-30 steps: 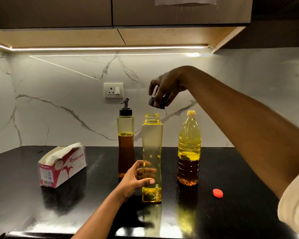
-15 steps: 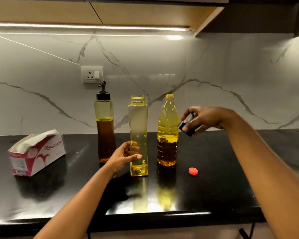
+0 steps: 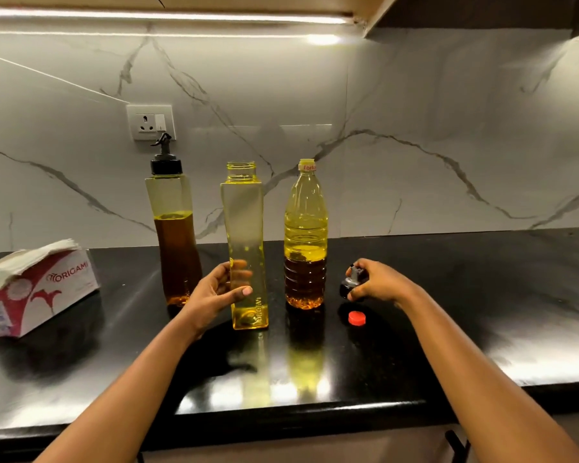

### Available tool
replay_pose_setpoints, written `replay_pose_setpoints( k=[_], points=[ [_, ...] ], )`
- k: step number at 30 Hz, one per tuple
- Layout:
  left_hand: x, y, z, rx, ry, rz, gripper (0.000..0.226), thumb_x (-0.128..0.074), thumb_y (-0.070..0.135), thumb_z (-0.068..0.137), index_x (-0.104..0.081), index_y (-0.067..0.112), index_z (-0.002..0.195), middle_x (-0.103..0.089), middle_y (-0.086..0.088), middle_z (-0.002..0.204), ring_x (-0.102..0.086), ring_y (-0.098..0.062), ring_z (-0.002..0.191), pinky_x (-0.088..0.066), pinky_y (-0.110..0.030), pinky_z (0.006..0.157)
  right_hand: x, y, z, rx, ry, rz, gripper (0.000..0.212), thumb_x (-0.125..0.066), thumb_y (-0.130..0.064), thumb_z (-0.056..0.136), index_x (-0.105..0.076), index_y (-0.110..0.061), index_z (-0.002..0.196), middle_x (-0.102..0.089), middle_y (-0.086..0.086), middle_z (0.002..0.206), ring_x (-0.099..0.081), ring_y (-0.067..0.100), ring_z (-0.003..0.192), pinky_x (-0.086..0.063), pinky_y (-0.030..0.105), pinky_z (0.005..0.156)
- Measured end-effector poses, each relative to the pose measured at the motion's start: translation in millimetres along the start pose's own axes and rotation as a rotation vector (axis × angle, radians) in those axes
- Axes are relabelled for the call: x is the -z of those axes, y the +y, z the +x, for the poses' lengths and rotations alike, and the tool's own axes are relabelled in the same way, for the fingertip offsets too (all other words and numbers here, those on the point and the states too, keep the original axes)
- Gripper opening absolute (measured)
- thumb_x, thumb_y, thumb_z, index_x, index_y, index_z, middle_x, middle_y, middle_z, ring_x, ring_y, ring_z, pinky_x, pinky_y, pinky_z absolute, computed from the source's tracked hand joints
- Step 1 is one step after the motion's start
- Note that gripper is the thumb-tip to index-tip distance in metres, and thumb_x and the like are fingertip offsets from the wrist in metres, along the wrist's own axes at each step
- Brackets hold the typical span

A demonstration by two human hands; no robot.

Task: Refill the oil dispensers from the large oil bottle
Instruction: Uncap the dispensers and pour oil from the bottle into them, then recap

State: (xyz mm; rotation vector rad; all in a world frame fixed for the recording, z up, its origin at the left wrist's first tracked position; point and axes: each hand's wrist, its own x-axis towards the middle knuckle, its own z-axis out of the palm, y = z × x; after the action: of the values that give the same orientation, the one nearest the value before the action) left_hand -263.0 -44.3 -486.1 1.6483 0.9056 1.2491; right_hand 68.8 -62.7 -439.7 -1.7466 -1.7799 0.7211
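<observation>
Three bottles stand in a row on the black counter (image 3: pixel 448 329). In the middle is an uncapped, nearly empty yellow square dispenser (image 3: pixel 246 228); my left hand (image 3: pixel 219 292) grips its lower part. Left of it stands a second dispenser (image 3: pixel 174 235) with a black pour-spout cap, about half full of dark oil. To the right is the large round oil bottle (image 3: pixel 306 235), open at the top and partly full. My right hand (image 3: pixel 376 282) holds the black spout cap (image 3: pixel 350 285) low over the counter, right of the large bottle. A small red cap (image 3: pixel 357 318) lies just in front of it.
A red and white tissue box (image 3: pixel 37 289) lies on the counter at the left. A wall socket (image 3: pixel 150 122) sits on the marble backsplash behind the left dispenser. The counter's front edge (image 3: pixel 298 407) runs below my forearms.
My right hand has carried the black spout cap from above the middle dispenser down and right to the counter beside the large bottle. My left hand keeps its hold on the dispenser.
</observation>
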Motion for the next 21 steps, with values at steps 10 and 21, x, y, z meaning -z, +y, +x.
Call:
replay_pose_setpoints(
  k=[10,21],
  points=[
    [-1,3,-2,-0.004,-0.012,0.002,0.095,-0.089,0.059,0.042,-0.055,0.021,0.123,-0.068,-0.004,0.116,-0.065,-0.015,0.11,-0.053,-0.023,0.088,-4,7,3,0.01,-0.025,0.052,0.071,-0.077,-0.018,0.075,-0.04,-0.021,0.136,-0.047,0.005,0.135,-0.049,0.019,0.118,-0.041,0.034,0.097],
    [0,8,-8,0.0,0.013,-0.027,0.097,-0.09,0.059,0.039,-0.056,0.022,0.121,-0.068,-0.006,0.115,-0.065,-0.017,0.11,-0.054,-0.023,0.086,30,-128,10,0.301,0.216,0.341,0.069,-0.062,-0.043,0.086,-0.037,-0.008,0.141,-0.047,0.008,0.139,-0.045,0.022,0.125,-0.037,0.026,0.087]
  ],
)
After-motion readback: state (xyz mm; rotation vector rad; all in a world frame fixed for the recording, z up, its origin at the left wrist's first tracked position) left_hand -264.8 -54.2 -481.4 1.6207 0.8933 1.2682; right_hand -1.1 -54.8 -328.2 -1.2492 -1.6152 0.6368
